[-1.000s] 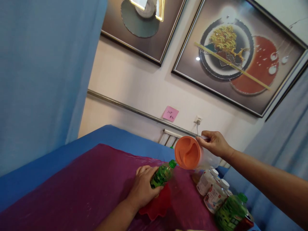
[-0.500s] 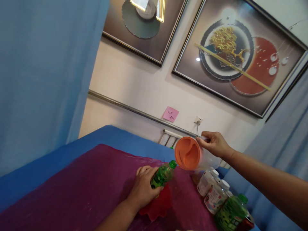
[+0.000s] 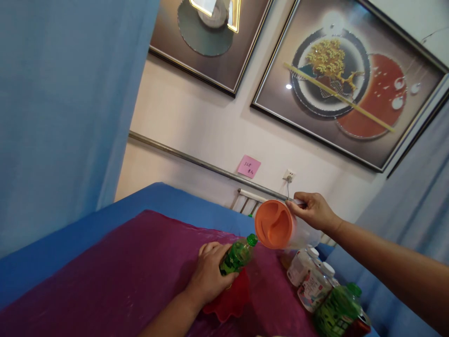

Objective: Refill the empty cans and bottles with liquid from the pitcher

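My left hand (image 3: pixel 210 271) is wrapped round a green bottle (image 3: pixel 236 256) with a green cap, which leans to the right over a red scalloped dish (image 3: pixel 229 302). My right hand (image 3: pixel 314 211) grips the handle of a translucent pitcher (image 3: pixel 304 234). The pitcher is tipped on its side, and its orange lid (image 3: pixel 273 224) faces me, just above and to the right of the bottle's cap. No liquid can be seen running from it.
Two white-capped bottles (image 3: pixel 312 288), another green bottle (image 3: pixel 336 309) and a red can (image 3: pixel 359 325) stand at the lower right. A magenta cover (image 3: pixel 140 267) lies over a blue surface (image 3: pixel 175 201). Blue curtains (image 3: pixel 63 103) hang at both sides.
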